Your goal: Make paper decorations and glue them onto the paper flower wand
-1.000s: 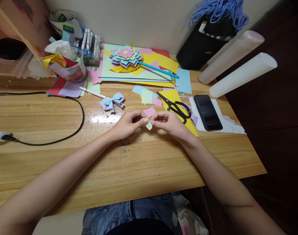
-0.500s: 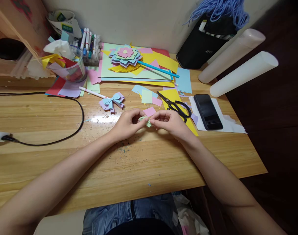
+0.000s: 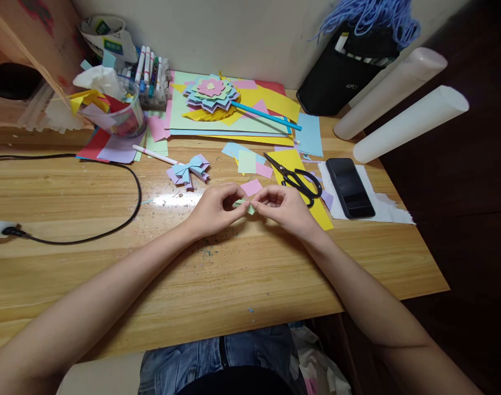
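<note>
A small piece of light green paper (image 3: 251, 209) is pinched between the thumbs and fingers of both hands, just above the wooden table (image 3: 184, 285). My left hand (image 3: 219, 209) grips its left side and my right hand (image 3: 281, 206) its right side; the fingertips partly hide it. Just beyond my fingers lies a pink paper slip (image 3: 251, 187). Black scissors (image 3: 297, 182) rest on a yellow sheet (image 3: 289, 159) close to my right hand. To the left of my left hand is a blue and purple paper bow (image 3: 188, 171) on a white stick.
A layered paper flower (image 3: 211, 93) on a blue stick lies on stacked coloured sheets (image 3: 234, 129). A phone (image 3: 350, 188) sits at the right, near two white tubes (image 3: 410, 123). At the left are a clear cup of scraps (image 3: 129, 123), markers (image 3: 149, 71) and a black cable (image 3: 139, 186).
The green paper has shifted slightly between my fingertips, and less of it shows now. Both hands stay in nearly the same place.
</note>
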A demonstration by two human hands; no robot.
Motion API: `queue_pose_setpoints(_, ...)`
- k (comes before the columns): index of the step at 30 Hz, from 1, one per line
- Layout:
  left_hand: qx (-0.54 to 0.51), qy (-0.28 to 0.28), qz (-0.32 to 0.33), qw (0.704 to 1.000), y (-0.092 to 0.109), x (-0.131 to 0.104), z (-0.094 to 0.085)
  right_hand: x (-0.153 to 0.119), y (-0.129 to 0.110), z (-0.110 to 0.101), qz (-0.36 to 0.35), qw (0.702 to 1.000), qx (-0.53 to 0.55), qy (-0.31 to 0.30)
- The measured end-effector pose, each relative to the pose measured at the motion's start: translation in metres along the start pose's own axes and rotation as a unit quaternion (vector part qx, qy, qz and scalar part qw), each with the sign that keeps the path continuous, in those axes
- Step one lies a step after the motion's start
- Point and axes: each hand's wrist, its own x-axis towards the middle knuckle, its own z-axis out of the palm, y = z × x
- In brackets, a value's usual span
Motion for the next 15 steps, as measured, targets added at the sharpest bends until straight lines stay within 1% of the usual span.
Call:
queue_pose_setpoints(3, -0.007, 0.009, -0.004, 1.0, 0.0005, 0.0, -0.0007, -0.0006, 0.0003, 0.0019, 0.003, 1.0, -0.001, -0.001)
queue_pose_setpoints(8, -0.052, 0.015, -0.035, 0.998, 0.0017, 0.0009, -0.0021, -0.0014, 0.001, 0.004, -0.007, 1.0, -0.013, 0.004)
queue_pose_setpoints(11, -0.066, 0.011, -0.047, 0.997, 0.0011, 0.0016, -0.0019, -0.002, 0.0013, 0.0047, -0.017, 1.0, -0.014, 0.002)
queue_pose_setpoints(15, -0.067, -0.011, -0.053, 0.996, 0.0007, 0.0019, -0.0008, -0.0021, 0.0016, 0.0042, -0.027, 0.999, -0.018, -0.009)
